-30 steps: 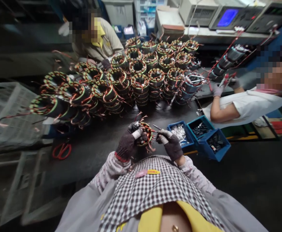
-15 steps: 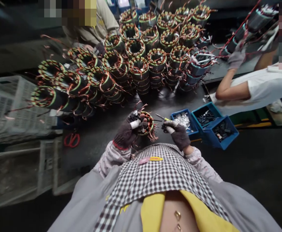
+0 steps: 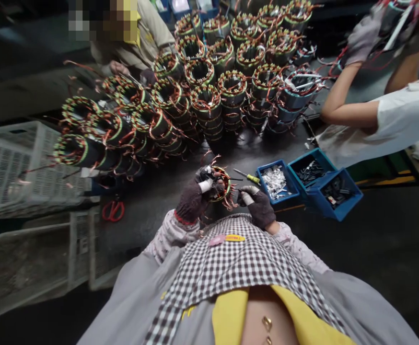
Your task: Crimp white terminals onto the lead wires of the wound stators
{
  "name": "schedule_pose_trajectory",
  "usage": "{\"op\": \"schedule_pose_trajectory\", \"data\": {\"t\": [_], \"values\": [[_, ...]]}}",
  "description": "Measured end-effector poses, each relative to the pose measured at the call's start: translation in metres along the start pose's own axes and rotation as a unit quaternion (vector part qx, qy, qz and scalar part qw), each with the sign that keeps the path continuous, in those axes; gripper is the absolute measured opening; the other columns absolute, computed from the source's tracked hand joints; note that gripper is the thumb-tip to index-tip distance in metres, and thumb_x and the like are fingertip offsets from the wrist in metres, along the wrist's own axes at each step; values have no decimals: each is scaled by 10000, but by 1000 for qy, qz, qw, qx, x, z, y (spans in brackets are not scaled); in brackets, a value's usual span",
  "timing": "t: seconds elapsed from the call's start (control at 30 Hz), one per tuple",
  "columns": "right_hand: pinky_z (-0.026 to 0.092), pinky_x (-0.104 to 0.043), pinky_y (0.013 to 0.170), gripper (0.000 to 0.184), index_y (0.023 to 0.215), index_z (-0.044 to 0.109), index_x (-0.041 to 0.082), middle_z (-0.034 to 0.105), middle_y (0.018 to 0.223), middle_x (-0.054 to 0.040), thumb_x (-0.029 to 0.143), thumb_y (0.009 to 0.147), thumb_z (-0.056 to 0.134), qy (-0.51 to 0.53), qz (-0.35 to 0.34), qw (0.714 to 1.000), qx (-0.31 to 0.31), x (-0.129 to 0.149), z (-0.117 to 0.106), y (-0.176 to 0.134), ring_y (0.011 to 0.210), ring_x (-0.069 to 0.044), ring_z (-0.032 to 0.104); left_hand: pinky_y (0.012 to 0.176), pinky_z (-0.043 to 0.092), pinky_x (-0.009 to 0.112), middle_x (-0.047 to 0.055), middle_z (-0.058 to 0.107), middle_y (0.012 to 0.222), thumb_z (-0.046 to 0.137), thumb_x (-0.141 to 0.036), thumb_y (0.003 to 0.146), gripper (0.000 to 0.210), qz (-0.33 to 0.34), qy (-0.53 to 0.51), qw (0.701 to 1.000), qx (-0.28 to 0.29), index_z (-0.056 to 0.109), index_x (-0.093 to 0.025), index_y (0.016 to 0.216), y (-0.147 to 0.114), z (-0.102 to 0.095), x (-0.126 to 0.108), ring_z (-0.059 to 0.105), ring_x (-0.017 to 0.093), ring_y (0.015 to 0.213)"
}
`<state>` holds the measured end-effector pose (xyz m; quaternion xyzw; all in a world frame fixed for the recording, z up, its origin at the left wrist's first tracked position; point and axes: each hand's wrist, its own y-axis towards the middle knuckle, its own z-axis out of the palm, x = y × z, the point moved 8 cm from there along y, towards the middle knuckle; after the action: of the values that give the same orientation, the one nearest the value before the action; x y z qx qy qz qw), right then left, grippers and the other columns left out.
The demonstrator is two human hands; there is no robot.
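Note:
A motor stator [image 3: 226, 184] with copper windings stands on the dark bench in front of my apron, its loose wire ends pointing right and toward me. My left hand [image 3: 198, 194], in a dark fingerless glove with white tape on a finger, curls over its left rim; the fingers are closed on it. At its right side, close to the wire ends, is my right hand [image 3: 256, 203], gloved and taped alike. Its fingertips are pinched together, and what lies between them is too small to make out. A screwdriver [image 3: 247, 176] with a yellow-green handle lies just beyond that hand.
Several stacked stators [image 3: 205, 105] fill the bench's far side. Blue bins [image 3: 277, 199] of small white and black pieces stand right. Red-handled scissors [image 3: 113, 211] lie left, near plastic crates [image 3: 33, 163]. One co-worker's gloved hand [image 3: 366, 36] is at upper right; another person stands far left.
My right hand has moved away from the screwdriver, toward the stator's wire ends. My left hand stays on the stator. The co-worker's gloved hand at right has moved up.

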<state>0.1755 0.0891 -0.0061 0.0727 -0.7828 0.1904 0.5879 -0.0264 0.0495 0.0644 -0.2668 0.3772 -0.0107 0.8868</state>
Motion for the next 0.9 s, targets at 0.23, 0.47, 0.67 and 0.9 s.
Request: {"op": "schedule_pose_trajectory", "data": {"t": [0.23,0.47,0.67,0.9], "values": [[653,-352,778,319,1166,706,199,791,1069,-94,409,1043,499,-45,-43,995,72,-7,27,16,863,-211,757,717,623,273,37,715,928,890,-89,705,351,-4,-7,999,47,683,-147,982,3,12,3,697,149,779],[610,-411,946,367,1323,735,192,803,1148,-162,208,1012,542,-362,-133,910,150,12,21,18,1017,-295,764,569,548,201,30,704,898,934,-162,691,394,11,-8,1000,7,659,-149,973,4,7,3,655,111,684],[599,-277,631,266,1038,765,179,789,799,-88,346,1026,559,-226,50,924,304,22,36,43,693,-207,741,510,482,177,18,677,805,967,-213,640,437,0,-1,1000,23,650,-135,931,4,13,5,621,96,613],[499,-206,496,202,1056,759,197,769,789,-37,322,966,627,-213,61,889,400,36,42,60,565,-142,674,493,457,175,30,666,725,953,-268,666,388,2,11,999,46,691,-114,907,3,12,4,581,85,563]]}}
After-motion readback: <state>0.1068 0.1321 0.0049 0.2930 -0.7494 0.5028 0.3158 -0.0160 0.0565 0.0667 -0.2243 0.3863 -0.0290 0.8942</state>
